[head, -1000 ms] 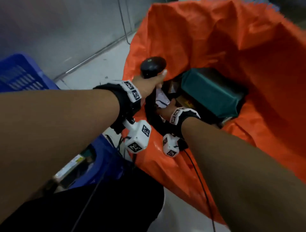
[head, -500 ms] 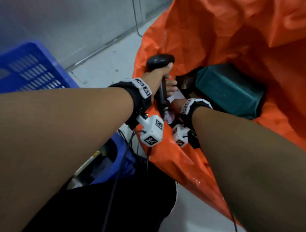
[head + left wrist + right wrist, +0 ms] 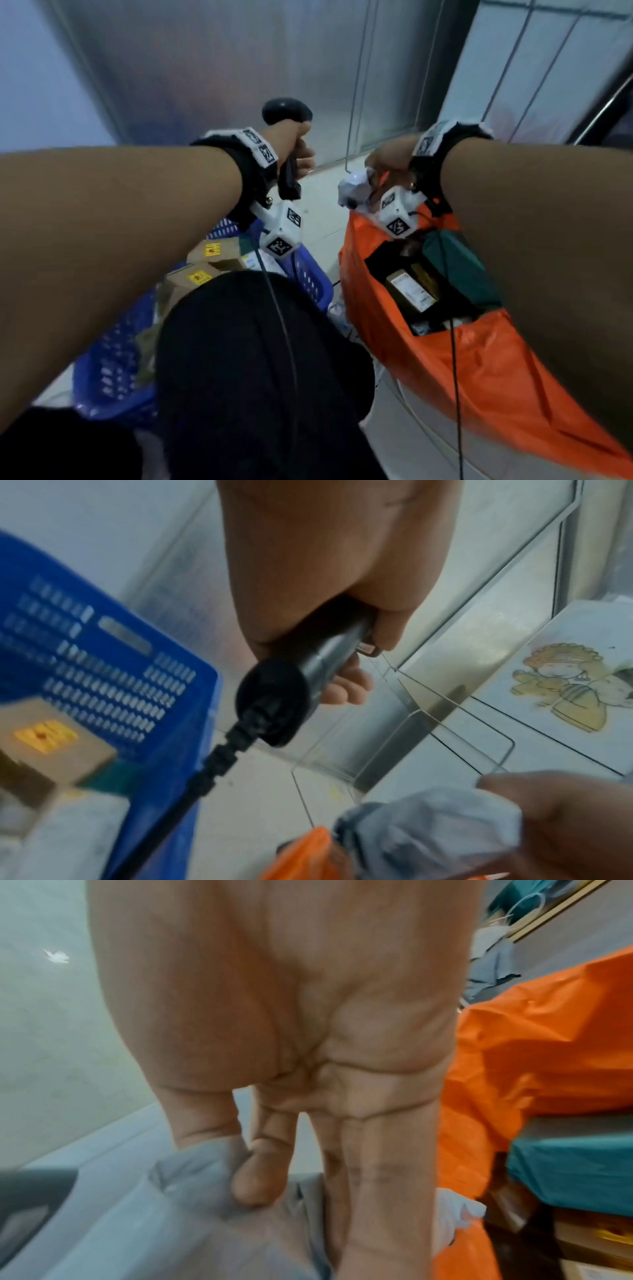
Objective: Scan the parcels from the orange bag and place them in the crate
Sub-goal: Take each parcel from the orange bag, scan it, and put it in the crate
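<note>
My left hand (image 3: 297,148) grips a black barcode scanner (image 3: 287,113) by its handle, head up; its cable (image 3: 219,753) hangs down. My right hand (image 3: 385,159) pinches a small grey-white plastic parcel (image 3: 352,188), held up above the orange bag (image 3: 479,370); thumb and forefinger clamp its crumpled film (image 3: 192,1204). The bag stands open below the right arm, with a teal parcel (image 3: 459,270) and a brown labelled box (image 3: 412,291) inside. The blue crate (image 3: 116,359) sits under the left arm, holding cardboard boxes (image 3: 219,253) with yellow stickers.
A dark-clothed knee (image 3: 260,370) lies between crate and bag. Frosted glass panels (image 3: 239,61) with metal frames stand ahead. Pale tiled floor (image 3: 329,219) shows between crate and bag. A cartoon sticker (image 3: 565,685) is on the wall panel.
My right hand has come up out of the orange bag with the small grey-white parcel. The left hand lifted the scanner with it, and the head view swung up toward the glass wall.
</note>
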